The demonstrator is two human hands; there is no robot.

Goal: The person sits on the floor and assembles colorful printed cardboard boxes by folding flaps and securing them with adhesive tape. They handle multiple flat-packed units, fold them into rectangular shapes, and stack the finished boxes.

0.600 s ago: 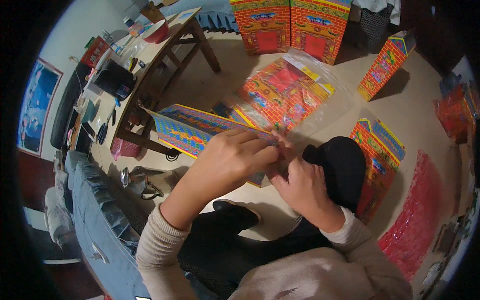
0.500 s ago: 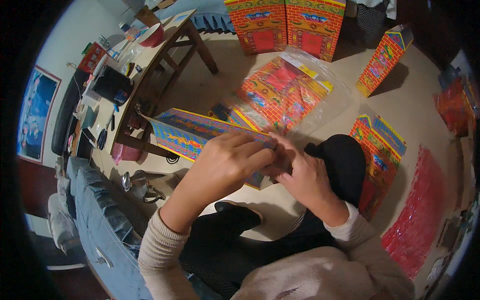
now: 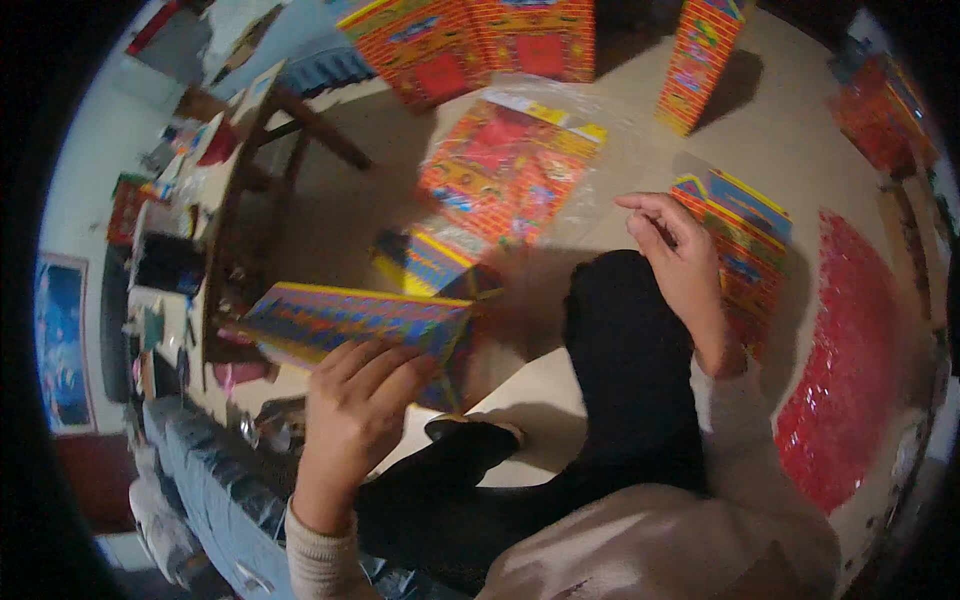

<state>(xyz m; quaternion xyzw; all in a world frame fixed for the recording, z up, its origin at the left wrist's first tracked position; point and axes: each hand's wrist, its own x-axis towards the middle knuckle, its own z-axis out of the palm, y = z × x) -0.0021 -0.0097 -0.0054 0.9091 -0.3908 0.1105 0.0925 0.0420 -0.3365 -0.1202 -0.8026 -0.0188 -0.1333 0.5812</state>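
Note:
A folded cardboard piece with a blue-patterned roof print and yellow edges [image 3: 340,312] is gripped along its near side by my left hand [image 3: 360,400]; it is held level above the floor, left of my knees. My right hand [image 3: 685,262] is raised beyond my right knee, holding nothing, with its index finger stretched out and its thumb apart. Close beside that hand stands a brick-printed cardboard house [image 3: 745,250] with a blue roof panel. Farther off on the floor, flat brick-printed sheets [image 3: 500,175] lie with clear plastic wrapping [image 3: 595,200].
At the back stand two brick-printed cardboard boxes [image 3: 535,45], and a narrow printed cardboard piece [image 3: 695,70] is upright at the far right. A red shiny sheet [image 3: 845,370] lies on the right. A cluttered wooden table [image 3: 215,240] and a blue-covered seat [image 3: 210,490] are on the left.
My right hand has let go of the folded cardboard piece and moved away to the right and up. My left hand has carried the piece to the left and down. The view has shifted too.

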